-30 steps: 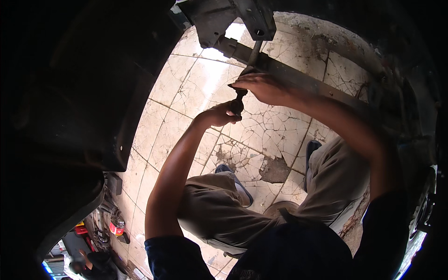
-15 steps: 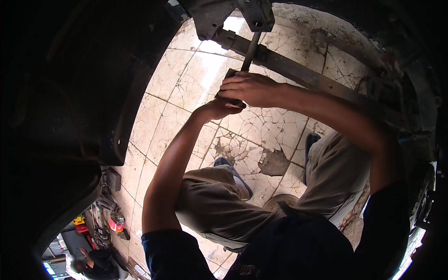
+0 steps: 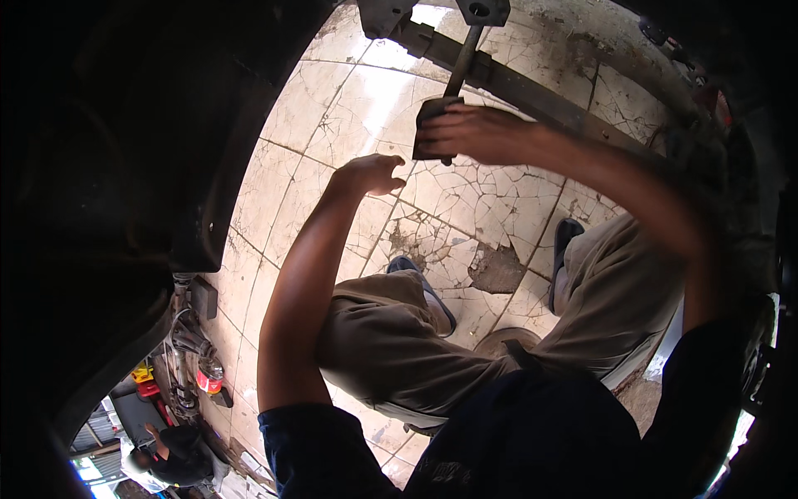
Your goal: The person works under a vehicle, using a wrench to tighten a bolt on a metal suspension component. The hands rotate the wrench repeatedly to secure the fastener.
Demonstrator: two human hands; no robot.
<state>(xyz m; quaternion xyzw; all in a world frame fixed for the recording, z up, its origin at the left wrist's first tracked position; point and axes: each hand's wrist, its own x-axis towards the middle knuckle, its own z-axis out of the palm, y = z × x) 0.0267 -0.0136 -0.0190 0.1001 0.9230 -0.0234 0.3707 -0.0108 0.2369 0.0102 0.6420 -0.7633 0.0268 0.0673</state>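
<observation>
My right hand [image 3: 475, 133] is closed around a dark cylinder [image 3: 431, 125], the body of a shock absorber. Its thin rod [image 3: 461, 62] runs up to a metal mount [image 3: 482, 10] at the top edge. Behind it a long flat steel bar [image 3: 540, 91], like a leaf spring, slants down to the right. My left hand [image 3: 371, 175] hangs just below and to the left of the cylinder, apart from it, fingers loose and holding nothing. I am crouched, with both knees under my arms.
A dark curved wheel arch [image 3: 166, 166] fills the left side. Below lies a cracked pale tile floor [image 3: 349, 91] with a broken patch [image 3: 497, 270]. Red containers and tools [image 3: 179, 374] sit at lower left, near another person [image 3: 174, 453]. My shoes [image 3: 567, 237] rest on the tiles.
My left hand has let go of the cylinder's lower end and dropped a little away from it. My right hand has kept its grip higher up on the cylinder.
</observation>
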